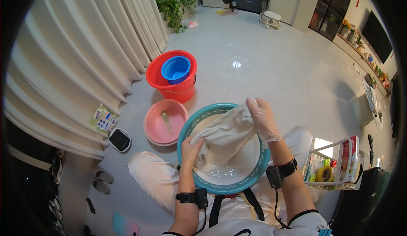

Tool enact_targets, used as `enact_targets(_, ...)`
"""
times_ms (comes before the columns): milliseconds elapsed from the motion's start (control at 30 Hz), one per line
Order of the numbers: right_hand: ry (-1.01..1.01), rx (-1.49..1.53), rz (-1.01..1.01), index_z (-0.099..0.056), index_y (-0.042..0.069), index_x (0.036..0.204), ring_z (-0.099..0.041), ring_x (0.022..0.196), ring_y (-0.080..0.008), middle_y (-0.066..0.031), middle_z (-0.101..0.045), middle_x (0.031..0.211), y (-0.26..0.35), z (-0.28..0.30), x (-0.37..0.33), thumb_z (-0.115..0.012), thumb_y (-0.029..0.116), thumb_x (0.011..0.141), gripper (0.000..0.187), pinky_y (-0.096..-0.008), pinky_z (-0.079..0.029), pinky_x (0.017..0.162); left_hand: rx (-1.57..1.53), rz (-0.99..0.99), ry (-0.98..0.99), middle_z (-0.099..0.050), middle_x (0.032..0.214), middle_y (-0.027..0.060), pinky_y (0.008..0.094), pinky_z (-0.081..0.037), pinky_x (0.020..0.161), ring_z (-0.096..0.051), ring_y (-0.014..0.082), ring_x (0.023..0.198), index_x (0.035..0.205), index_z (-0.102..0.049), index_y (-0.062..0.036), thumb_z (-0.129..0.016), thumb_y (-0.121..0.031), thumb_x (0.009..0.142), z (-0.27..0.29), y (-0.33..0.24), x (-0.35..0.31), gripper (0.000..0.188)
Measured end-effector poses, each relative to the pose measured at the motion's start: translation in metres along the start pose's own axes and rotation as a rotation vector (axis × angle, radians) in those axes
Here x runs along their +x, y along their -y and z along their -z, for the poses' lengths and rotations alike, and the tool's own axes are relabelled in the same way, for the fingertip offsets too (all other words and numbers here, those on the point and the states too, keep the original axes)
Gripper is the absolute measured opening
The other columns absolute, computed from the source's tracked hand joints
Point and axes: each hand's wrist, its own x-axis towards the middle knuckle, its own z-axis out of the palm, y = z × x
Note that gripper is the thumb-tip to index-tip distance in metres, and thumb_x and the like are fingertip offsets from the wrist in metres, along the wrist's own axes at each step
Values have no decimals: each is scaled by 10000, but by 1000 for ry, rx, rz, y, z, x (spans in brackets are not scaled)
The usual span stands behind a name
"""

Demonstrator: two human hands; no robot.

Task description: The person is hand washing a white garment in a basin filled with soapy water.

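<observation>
A wet white cloth point(229, 134), perhaps a garment, is stretched between my hands above a teal basin point(224, 189). Sudsy, cloudy water lies in the basin beneath it. My right hand point(263, 119), in a clear thin glove, pinches the cloth's upper right end, raised over the far rim. Lower down, at the basin's left side, my left hand point(191, 152) grips the other end, its fingers partly hidden by folds. Part of the cloth hangs down to the water. The basin sits between my knees.
Beside the basin is a pink basin point(152, 127) with a pale strip-shaped thing inside. Behind it, a red bucket point(178, 92) holds a small blue basin point(175, 70). A detergent pouch point(103, 119) lies by the curtain point(76, 66). At right stands a white caddy point(335, 183) of supplies.
</observation>
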Motion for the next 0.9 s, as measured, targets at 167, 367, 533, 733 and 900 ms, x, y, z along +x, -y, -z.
enact_targets(167,-98,-188,-89,-608,11,830,-589,671,-137,-39,-580,659,-103,10,18,-561,277,898,278,-247,-467,626,107,51,-134,-638,1009,133,329,-465,782,-596,217,894,1101,-591,31,-677,-155,815,1,30,13,352)
enact_targets(367,268,-1350,-22,-582,131,1191,-477,1180,-401,-158,-514,1270,-147,-20,4,-621,494,794,539,-600,-393,891,92,174,-146,-544,1242,188,345,-411,945,-537,270,1119,1302,-462,1,-613,-168,853,-15,70,22,503)
enact_targets(533,353,-1355,117,-503,283,1333,-325,1293,-434,-137,-350,1427,-164,-53,-15,-590,583,793,624,-692,-289,946,133,130,-91,-450,1381,199,347,-336,1045,-428,296,1279,1400,-362,12,-582,-223,889,-29,94,27,604)
enact_targets(733,170,-1364,31,-554,240,1287,-219,1343,-481,-89,-234,1518,-200,-70,-9,-583,523,823,544,-752,-247,956,247,130,-50,-420,1411,129,323,-400,966,-460,254,1222,1458,-308,-98,-529,-277,929,-17,99,35,601)
enact_targets(900,229,-913,-125,-636,148,1167,-550,1101,-350,-157,-601,1174,-248,-39,10,-598,360,836,396,-490,-436,960,-75,174,-24,-370,1449,176,362,-296,1077,-345,277,1341,1426,-318,6,-511,-351,943,-43,99,36,631)
